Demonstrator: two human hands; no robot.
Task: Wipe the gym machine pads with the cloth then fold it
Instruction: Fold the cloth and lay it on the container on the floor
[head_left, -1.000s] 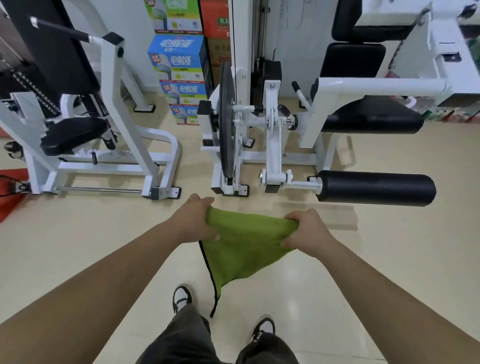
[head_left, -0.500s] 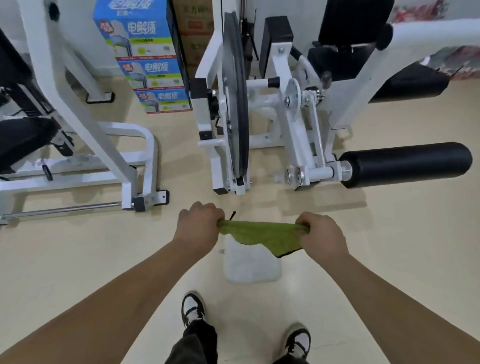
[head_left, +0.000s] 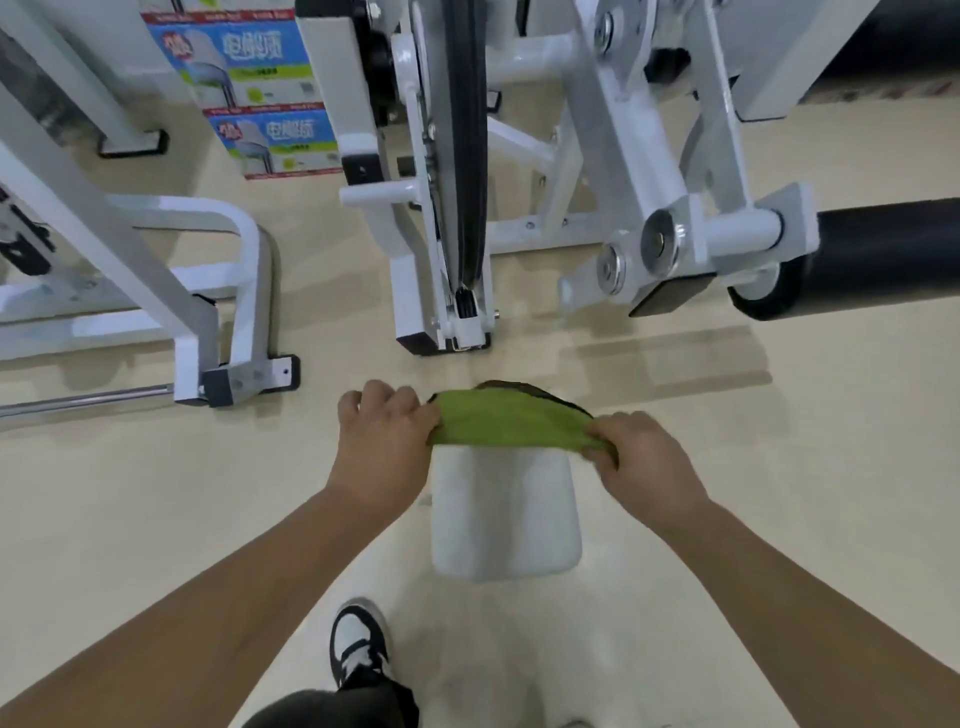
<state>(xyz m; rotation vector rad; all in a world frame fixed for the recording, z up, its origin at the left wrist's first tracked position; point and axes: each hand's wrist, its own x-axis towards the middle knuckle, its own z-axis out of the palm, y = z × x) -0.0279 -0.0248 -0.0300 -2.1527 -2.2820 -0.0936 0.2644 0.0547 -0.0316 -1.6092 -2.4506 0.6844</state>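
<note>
Cloth fold in progress, over the white stool.
Left hand (head_left: 382, 441) and right hand (head_left: 641, 460) pinch green cloth (head_left: 509, 423) ends at 9 and 3 o'clock; light, limp, best held by corners.

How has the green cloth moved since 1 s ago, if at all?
Yes: upward. Its hanging tail is gathered; the green cloth now spans left hand to right hand over the white floor block.

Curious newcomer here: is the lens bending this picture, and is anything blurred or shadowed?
Head view: the wide lens splays the white metal machine frame outward; the right hand gripping the green fabric cloth looks slightly smeared; the black cylindrical roller pad casts a soft shadow on the beige floor.
</note>
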